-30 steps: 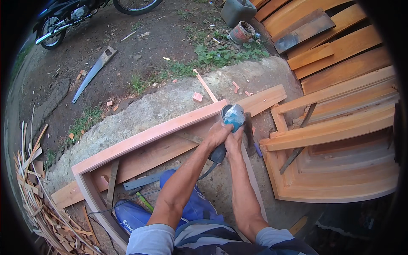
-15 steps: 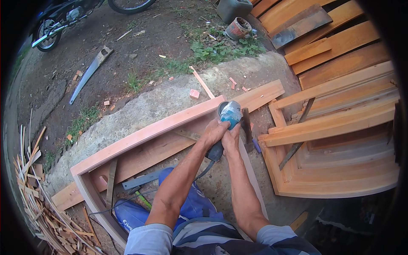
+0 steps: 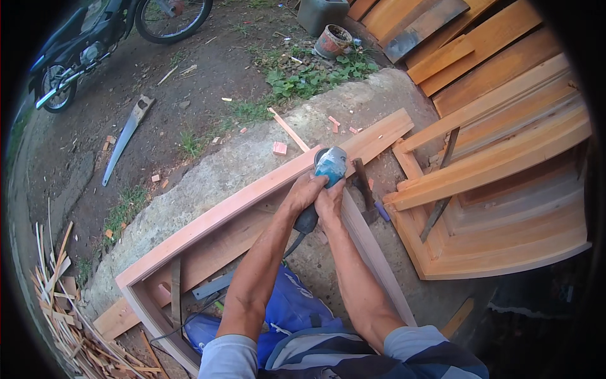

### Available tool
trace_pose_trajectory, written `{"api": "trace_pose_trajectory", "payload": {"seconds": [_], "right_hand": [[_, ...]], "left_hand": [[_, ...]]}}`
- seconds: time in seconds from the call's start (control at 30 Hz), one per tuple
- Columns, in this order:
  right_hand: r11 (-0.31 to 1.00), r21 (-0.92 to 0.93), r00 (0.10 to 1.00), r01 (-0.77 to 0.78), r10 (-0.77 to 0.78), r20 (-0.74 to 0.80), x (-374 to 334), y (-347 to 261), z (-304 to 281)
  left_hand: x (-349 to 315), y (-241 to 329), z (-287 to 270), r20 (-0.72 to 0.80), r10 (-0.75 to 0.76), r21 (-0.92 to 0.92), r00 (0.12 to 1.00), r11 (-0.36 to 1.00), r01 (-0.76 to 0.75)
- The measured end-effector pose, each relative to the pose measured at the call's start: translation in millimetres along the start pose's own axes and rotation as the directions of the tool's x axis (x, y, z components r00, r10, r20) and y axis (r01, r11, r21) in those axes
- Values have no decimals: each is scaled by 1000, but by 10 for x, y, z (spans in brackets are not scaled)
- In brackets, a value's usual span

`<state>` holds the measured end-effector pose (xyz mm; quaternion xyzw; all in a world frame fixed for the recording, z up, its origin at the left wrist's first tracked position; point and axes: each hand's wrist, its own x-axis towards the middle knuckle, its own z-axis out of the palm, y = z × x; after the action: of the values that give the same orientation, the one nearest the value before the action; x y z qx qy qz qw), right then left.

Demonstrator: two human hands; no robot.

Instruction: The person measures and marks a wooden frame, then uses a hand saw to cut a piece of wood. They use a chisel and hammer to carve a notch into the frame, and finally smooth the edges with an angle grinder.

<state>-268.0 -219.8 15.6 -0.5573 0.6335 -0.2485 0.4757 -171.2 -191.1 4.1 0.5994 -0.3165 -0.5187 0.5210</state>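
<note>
Both of my hands grip a blue-green angle grinder with a dark rear body and a cord running back past my left forearm. My left hand wraps its left side, and my right hand closes on it from the right. The grinder's disc end rests at or just over the far right corner of a pinkish wooden frame; actual contact cannot be made out. That frame surrounds my blue-clad legs and lies across a wooden plank. Just right of the grinder is a hammer.
A panelled wooden piece stands at right, with boards behind it. A handsaw lies on the dirt, a motorcycle beyond it. Thin offcuts pile up at left. A paint-stained bucket sits at the back.
The view has shifted, showing more of the motorcycle. My hands still hold the grinder at the same corner of the frame, its head turned slightly.
</note>
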Motion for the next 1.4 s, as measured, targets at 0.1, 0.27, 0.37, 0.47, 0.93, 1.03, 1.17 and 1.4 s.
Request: {"api": "trace_pose_trajectory", "payload": {"seconds": [0.1, 0.27, 0.37, 0.47, 0.93, 1.03, 1.17, 1.4], "right_hand": [[999, -40, 999, 0, 2, 47, 42, -92, 47], [994, -89, 993, 60, -50, 108, 146, -173, 179], [996, -71, 993, 61, -54, 102, 128, -138, 147], [998, -55, 999, 36, -35, 27, -116, 26, -121], [998, -65, 996, -15, 20, 82, -110, -53, 133], [999, -11, 995, 47, -46, 85, 67, -245, 332], [994, -69, 993, 87, -81, 82, 40, -295, 443], [999, -7, 996, -33, 32, -87, -536, 349, -211]], "left_hand": [[84, 34, -69, 42, -135, 35, 990, 990, 133], [100, 88, -191, -28, -157, -121, 987, 981, 152], [33, 142, -176, 8, -156, -134, 988, 979, 155], [-174, 115, 88, 60, -141, -76, 988, 986, 145], [-142, 86, -170, -2, -158, -58, 987, 986, 157], [52, 218, -348, 5, -233, -78, 973, 969, 232], [-20, 265, -480, -39, -190, -104, 981, 977, 185], [-477, -6, 207, 154, -249, 12, 956, 968, 250]]}}
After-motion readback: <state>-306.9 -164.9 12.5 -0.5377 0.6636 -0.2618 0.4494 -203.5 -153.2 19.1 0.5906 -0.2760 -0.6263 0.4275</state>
